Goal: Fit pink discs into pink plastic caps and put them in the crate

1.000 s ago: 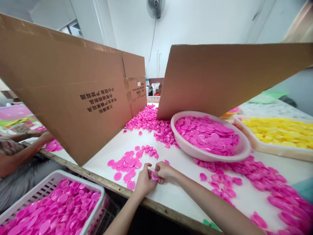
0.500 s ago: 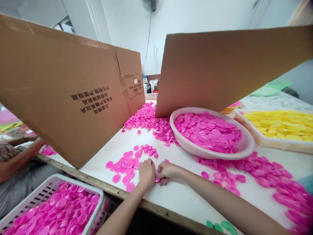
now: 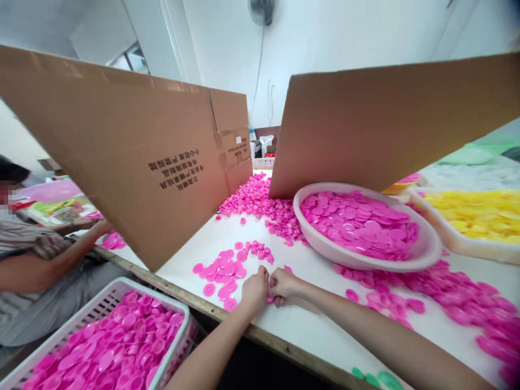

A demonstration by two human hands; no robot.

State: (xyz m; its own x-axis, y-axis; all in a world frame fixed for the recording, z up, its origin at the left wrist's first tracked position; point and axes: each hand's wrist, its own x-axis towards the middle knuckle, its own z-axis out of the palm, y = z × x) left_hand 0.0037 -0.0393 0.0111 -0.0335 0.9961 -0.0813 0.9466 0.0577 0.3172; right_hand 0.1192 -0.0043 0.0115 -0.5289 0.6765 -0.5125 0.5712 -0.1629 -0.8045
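Head view: the left hand [image 3: 255, 291] and the right hand [image 3: 284, 286] meet at the fingertips on the white table [image 3: 309, 330], both curled nearly closed over 1 pink plastic disc [image 3: 269, 299]. Only a sliver of that disc shows below the right hand, so I cannot tell whether the hands grip it or only touch it. The step in hand is this close handling of 1 disc by both hands, and it lies at the table edge, just in front of the pale round basin [image 3: 406, 264].

To the left of the hands and in front of the basin lies a loose patch of roughly 30 pink discs [image 3: 219, 271]. Behind the basin's left side is 1 heap of small pink pieces [image 3: 252, 203], far too many to count, and the pink discs in the basin [image 3: 357, 225] are just as uncountable. Right of the basin sits 1 tray [image 3: 447, 244] of yellow discs [image 3: 475, 216]. Well left of the basin, 1 white plastic crate [image 3: 156, 295] is full of pink discs [image 3: 109, 341]. Farther left, beyond 1 cardboard carton [image 3: 122, 135], is 1 co-worker's hand [image 3: 99, 227]. In front of the basin's right side lie 3 green pieces [image 3: 374, 379].
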